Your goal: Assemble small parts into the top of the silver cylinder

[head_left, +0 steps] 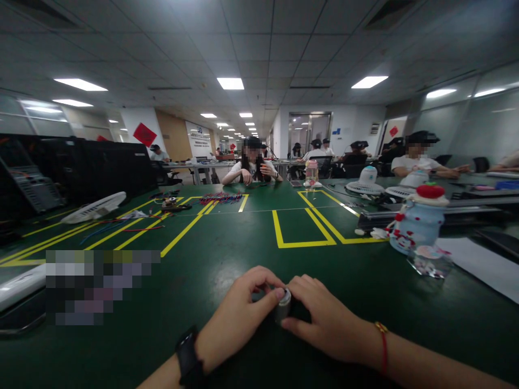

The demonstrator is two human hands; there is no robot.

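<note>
Close in front of me, a small silver metal cylinder point(283, 310) stands roughly upright at the green table top point(194, 302). My left hand point(248, 308) grips its upper end, with the thumb on the top rim and the index finger curled over from behind. On the other side, my right hand point(324, 319) is curved around the cylinder, its fingertips by the top and its thumb near the base. Both hands partly cover the cylinder, and its exact kind cannot be made out. A black watch is on my left wrist and a red cord on my right.
Right: a light-blue bottle point(417, 224) with a red lid, a clear packet point(430, 262) and white paper point(482, 267). Left: a white fan part point(95, 208), loose wires point(221, 199) and a pixelated patch. Yellow tape marks the table. A person point(252, 162) sits opposite.
</note>
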